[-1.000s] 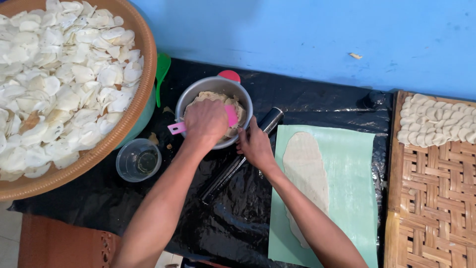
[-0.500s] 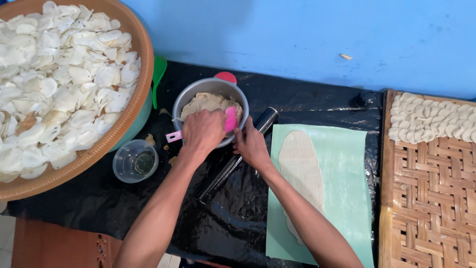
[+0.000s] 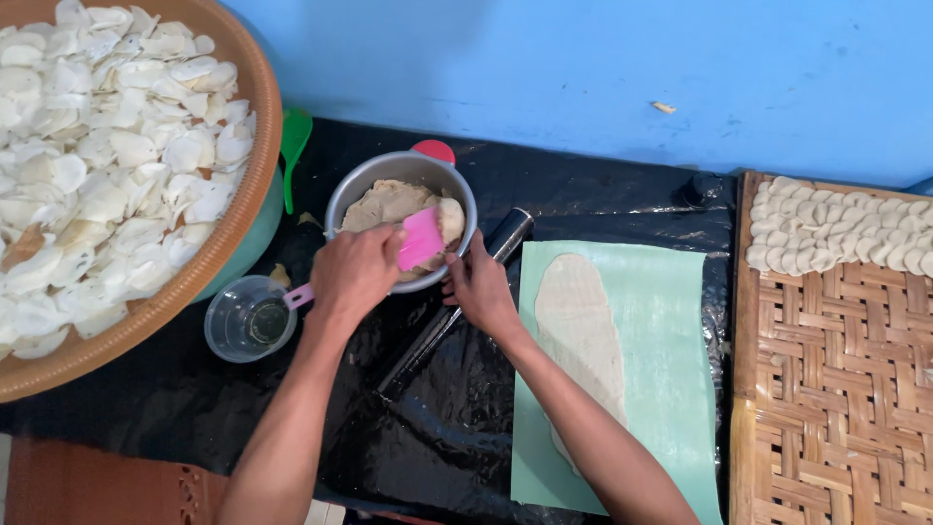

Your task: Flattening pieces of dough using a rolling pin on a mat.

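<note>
Left hand (image 3: 355,277) clenches a pink spatula (image 3: 420,239) — handle mostly hidden — while right hand (image 3: 479,289) grasps the metal bowl (image 3: 400,175).

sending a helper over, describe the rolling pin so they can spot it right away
Start at the pale green rectangular mat on the black plastic sheet. Just off its left edge, beside the round metal bowl of dough, lies the long black cylindrical rolling pin, slanted, partly under the right hand. It is the only long dark rod there.
</note>
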